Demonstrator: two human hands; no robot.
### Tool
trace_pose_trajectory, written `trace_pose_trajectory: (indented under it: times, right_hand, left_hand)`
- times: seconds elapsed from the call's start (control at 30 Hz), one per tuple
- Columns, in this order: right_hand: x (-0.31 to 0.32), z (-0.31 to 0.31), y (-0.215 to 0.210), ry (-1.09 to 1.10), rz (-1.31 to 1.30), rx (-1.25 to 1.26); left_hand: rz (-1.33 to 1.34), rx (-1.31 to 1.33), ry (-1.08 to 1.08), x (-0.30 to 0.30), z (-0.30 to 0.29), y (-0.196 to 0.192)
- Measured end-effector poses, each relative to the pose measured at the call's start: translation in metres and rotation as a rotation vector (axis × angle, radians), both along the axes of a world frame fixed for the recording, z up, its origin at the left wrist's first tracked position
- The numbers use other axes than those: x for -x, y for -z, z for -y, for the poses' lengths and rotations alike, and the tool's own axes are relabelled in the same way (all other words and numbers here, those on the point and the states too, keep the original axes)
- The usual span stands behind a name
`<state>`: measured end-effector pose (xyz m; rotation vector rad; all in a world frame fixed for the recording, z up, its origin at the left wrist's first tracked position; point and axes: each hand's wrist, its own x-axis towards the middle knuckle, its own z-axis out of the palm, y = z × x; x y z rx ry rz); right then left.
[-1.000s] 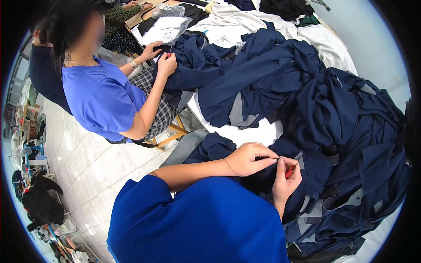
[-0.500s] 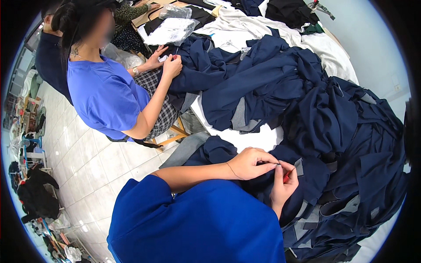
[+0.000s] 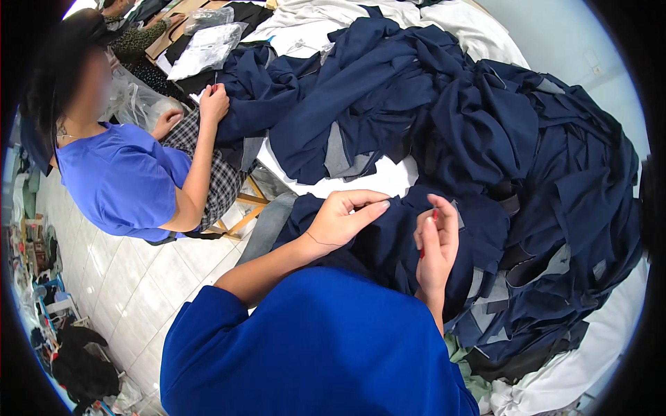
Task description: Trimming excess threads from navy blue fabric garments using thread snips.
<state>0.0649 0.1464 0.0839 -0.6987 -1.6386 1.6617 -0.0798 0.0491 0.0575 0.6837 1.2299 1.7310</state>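
My left hand [image 3: 345, 220] is closed in a pinch, thumb against fingers, on the edge of a navy garment [image 3: 378, 239] that lies bunched before me. Just to its right, my right hand [image 3: 437, 239] is raised over the cloth with its fingers curled. A slim red tool [image 3: 422, 254] shows inside that hand, mostly covered by the palm and fingers, so its exact kind is hidden. A small gap separates the two hands.
A big heap of navy garments [image 3: 485, 132] with grey patches covers the white table [image 3: 395, 177]. At the left a co-worker in a purple shirt [image 3: 121, 177] sits on a wooden stool [image 3: 253, 201], handling navy cloth. Clear plastic packets [image 3: 208, 48] lie beyond.
My right hand has come away from my left and lifted, with the red tool in it. The whole view has shifted, and the co-worker's hands have moved apart.
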Motion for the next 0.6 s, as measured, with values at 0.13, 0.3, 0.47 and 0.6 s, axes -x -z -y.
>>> trace_pose_trajectory:
  times: [0.13,0.3,0.47,0.6]
  right_hand:
    - [-0.001,0.006,-0.003,-0.088,0.012,-0.077]
    - [0.006,0.009,-0.005,-0.06,0.059,-0.258]
    - [0.009,0.006,-0.01,-0.047,0.156,-0.466]
    - [0.008,0.007,-0.014,-0.037,0.196,-0.52]
  left_hand:
    - [-0.024,0.008,0.035,0.001,0.002,-0.003]
    - [-0.072,-0.022,0.037,-0.001,0.006,-0.005]
    - [-0.073,-0.048,0.013,-0.002,0.008,-0.007]
    - [-0.119,-0.014,0.001,-0.003,0.01,-0.008]
